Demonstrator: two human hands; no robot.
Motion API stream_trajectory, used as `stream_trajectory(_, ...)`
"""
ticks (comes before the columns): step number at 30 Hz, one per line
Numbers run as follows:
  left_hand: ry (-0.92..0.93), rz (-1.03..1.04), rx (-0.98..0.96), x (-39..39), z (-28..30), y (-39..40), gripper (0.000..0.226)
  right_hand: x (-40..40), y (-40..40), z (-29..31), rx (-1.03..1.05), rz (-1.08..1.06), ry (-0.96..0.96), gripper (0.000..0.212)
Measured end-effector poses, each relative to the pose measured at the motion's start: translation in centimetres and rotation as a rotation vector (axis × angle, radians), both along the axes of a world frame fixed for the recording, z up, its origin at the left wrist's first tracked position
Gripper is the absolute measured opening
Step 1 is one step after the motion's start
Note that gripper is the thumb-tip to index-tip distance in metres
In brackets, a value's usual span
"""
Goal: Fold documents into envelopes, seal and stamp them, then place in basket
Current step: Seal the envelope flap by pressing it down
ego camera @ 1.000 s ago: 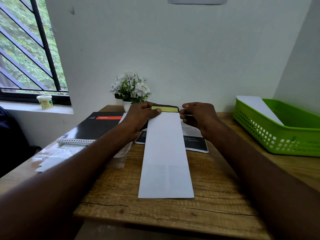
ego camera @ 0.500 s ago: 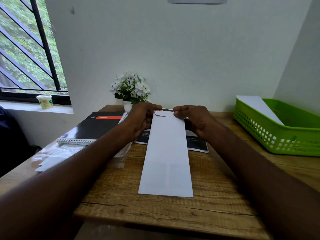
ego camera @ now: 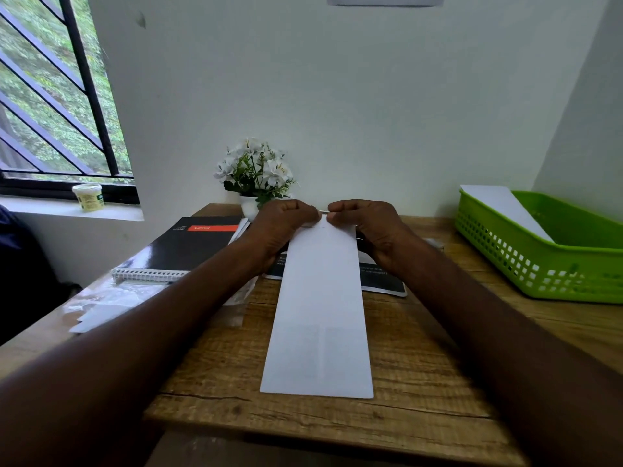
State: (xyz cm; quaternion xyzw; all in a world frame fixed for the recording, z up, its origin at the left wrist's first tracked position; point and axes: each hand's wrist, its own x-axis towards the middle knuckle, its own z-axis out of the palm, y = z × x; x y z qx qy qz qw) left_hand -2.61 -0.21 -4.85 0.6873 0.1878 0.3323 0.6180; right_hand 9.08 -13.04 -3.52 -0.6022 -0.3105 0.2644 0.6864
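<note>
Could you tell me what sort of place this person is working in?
Probably a small home or office desk by a window: a wooden table against a white wall, a spiral notebook, a potted flower plant, and a green basket holding an envelope.

envelope mid-table | basket right | notebook left | plant behind

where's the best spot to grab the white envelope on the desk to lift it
Probably the near short end of the envelope, coming from the person's side. It lies flat and lengthwise on the desk, so there is no raised edge elsewhere, and that end sits close to the desk's front edge. Both hands already press its far end.
</note>
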Motion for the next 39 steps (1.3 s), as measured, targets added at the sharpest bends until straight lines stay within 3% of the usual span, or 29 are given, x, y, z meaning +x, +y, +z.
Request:
stream_trajectory(4, -0.070, 0.100, -0.148, -0.2, 0.5, 0.4, 0.017, 0.2, -0.2, 0.3, 0.013, -0.064, 0.050, 0.021)
stream_trajectory(7, -0.077, 0.046, -0.237, -0.4, 0.7, 0.4, 0.017, 0.6, -0.6, 0.5, 0.027, -0.069, 0.085, 0.021)
stream_trajectory(11, 0.035, -0.062, -0.193, -0.1, 0.3, -0.1, 0.029, 0.0, -0.5, 0.4, 0.027, -0.027, 0.073, 0.021)
stream_trajectory(13, 0.037, -0.070, -0.159, -0.1, 0.2, -0.2, 0.013, -0.5, -0.4, 0.3, 0.020, -0.020, 0.060, 0.022)
stream_trajectory(19, -0.020, -0.014, -0.148, -0.3, 0.9, 0.3, 0.006, 0.5, -0.8, 0.8, 0.019, -0.011, 0.119, 0.018)
stream_trajectory(24, -0.128, 0.018, -0.255, -0.7, 1.1, 0.5, 0.016, 2.4, -1.7, 0.7, 0.012, -0.183, 0.250, 0.003)
stream_trajectory(26, -0.146, 0.022, -0.259, -0.8, 1.1, 0.8, 0.017, 2.7, -1.9, 0.7, 0.011, -0.177, 0.255, 0.009)
stream_trajectory(29, -0.122, 0.002, -0.196, -0.6, 0.9, 0.6, 0.005, 1.9, -1.5, 0.8, -0.041, -0.051, 0.170, 0.033)
stream_trajectory(31, -0.104, -0.017, -0.137, -0.4, 0.7, 0.4, 0.010, 0.8, -1.0, 0.6, -0.101, 0.023, 0.105, 0.047)
stream_trajectory(39, -0.137, 0.025, -0.054, -0.1, 0.5, 0.4, 0.015, 0.0, -0.7, 0.6, -0.053, -0.021, 0.104, 0.037)
